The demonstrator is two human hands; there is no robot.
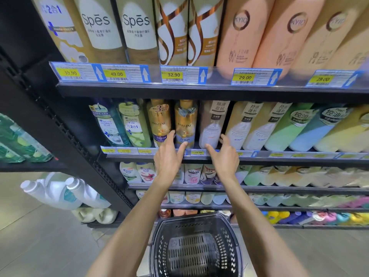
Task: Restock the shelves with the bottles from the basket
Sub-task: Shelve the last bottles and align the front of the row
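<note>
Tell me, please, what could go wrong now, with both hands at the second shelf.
1. The left hand and right hand are open beside the gold Pantene bottle and the beige bottle. Neither looks gripped, so a nudge could tip one off the shelf front.
2. The bottles stand packed closely, so pushing one may topple its neighbours.
3. The basket stands on the floor just below the arms. Stepping forward, the person might trip.

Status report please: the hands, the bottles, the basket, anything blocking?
Left hand open, fingers at gold Pantene bottle. Right hand open, at beige bottle beside it. Both bottles standing on shelf. Basket shows no bottles; nothing blocking.
</note>
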